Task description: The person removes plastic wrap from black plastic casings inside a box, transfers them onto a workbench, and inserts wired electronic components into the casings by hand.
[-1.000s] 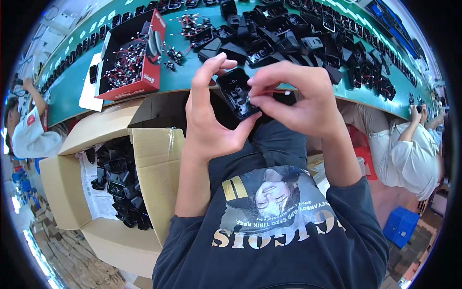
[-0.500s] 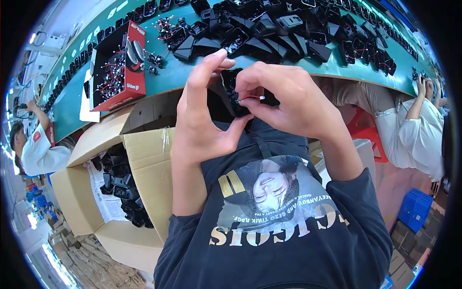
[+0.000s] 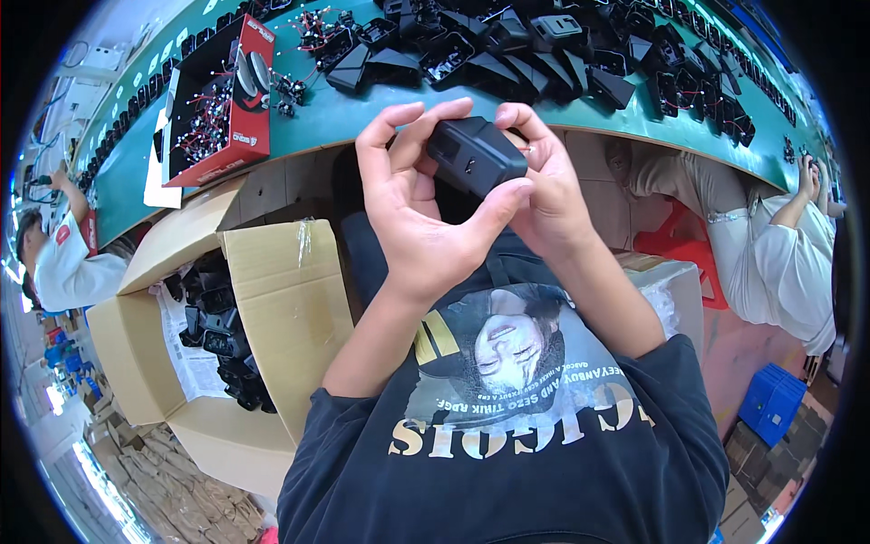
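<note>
A black plastic housing (image 3: 471, 156) is held up between both hands over my lap, its smooth outer side with a small slot facing up. My left hand (image 3: 419, 204) grips it from the left, fingers along the far edge and thumb across the near corner. On the other side my right hand (image 3: 551, 186) closes on the right end of the housing. A short bit of red wire shows beside the right fingers; its white connector cannot be made out. The underside of the housing is hidden.
On the green table (image 3: 335, 118) lie many black housings (image 3: 507, 54) in a heap. A red box (image 3: 249, 145) of wired parts stands at the left. Below it, an open carton (image 3: 304, 299) holds black parts. Co-workers sit at both sides; a red stool (image 3: 675, 240) is at right.
The housing has been turned over, from its open inner side to its outer side. Both hands have shifted around it, and the right hand has moved from the wire to the housing's end.
</note>
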The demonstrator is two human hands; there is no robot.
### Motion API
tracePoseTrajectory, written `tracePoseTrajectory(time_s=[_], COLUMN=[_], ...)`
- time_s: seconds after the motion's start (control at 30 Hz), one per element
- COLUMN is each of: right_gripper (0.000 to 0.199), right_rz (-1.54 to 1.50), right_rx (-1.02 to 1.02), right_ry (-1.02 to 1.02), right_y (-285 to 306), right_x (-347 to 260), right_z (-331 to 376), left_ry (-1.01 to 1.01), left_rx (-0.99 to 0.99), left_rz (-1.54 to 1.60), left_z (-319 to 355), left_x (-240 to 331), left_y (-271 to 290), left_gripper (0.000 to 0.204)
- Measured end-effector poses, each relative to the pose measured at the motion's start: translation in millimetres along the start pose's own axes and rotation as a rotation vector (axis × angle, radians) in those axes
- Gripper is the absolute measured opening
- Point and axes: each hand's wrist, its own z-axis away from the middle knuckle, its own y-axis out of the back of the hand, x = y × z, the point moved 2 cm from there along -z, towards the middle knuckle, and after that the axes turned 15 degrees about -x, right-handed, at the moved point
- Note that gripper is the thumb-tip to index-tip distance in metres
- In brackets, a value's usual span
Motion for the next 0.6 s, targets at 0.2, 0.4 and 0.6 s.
tracePoseTrajectory(time_s=[0.2,0.4,0.6], right_gripper=[0.053,0.054,0.058], right_rz=[0.121,0.082,0.056], right_rx=[0.094,0.148,0.145], right_ry=[-0.111,-0.121,-0.08], right_y=[-11.7,-17.4,-25.7], right_x=[1.9,6.9,4.2], right_z=[11.2,17.5,21.1], left_ry=[-0.009,-0.045,-0.107], left_rx=[-0.021,-0.008,-0.032], left_rz=[-0.005,-0.114,-0.071], left_z=[1.5,1.6,0.5], left_x=[4.0,2.4,7.9], left_y=[-5.1,-8.4,-6.9], left_gripper=[0.084,0.087,0.089])
